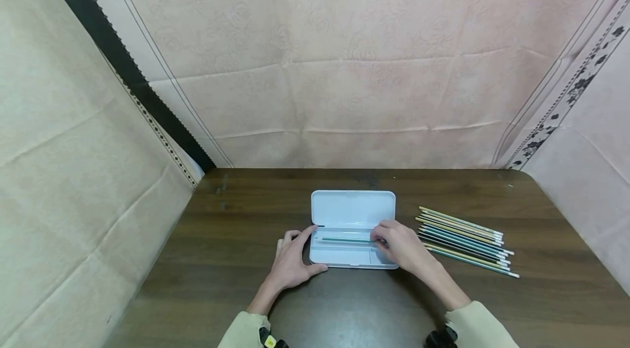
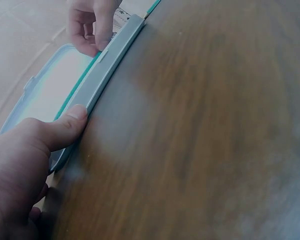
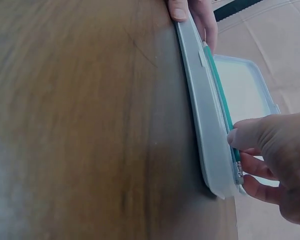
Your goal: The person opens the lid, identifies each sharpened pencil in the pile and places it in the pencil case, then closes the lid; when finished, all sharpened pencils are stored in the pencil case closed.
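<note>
An open light-blue pencil case (image 1: 344, 258) lies on the wooden table, its lid (image 1: 353, 208) tipped back on the far side. My right hand (image 1: 400, 244) pinches a green pencil (image 1: 344, 239) near its eraser end, over the case's tray. In the right wrist view the thumb and fingers close around that pencil (image 3: 221, 95) just ahead of its metal band. The left hand (image 1: 291, 263) grips the case's left end, with the thumb on the front edge (image 2: 76, 114) and the fingers at the far side.
To the right of the case, several pencils (image 1: 465, 241) in yellow, green and blue tones lie side by side on the table (image 1: 236, 227), white eraser ends to the right. Pale cloth (image 1: 344, 96) hangs behind the table and at both sides.
</note>
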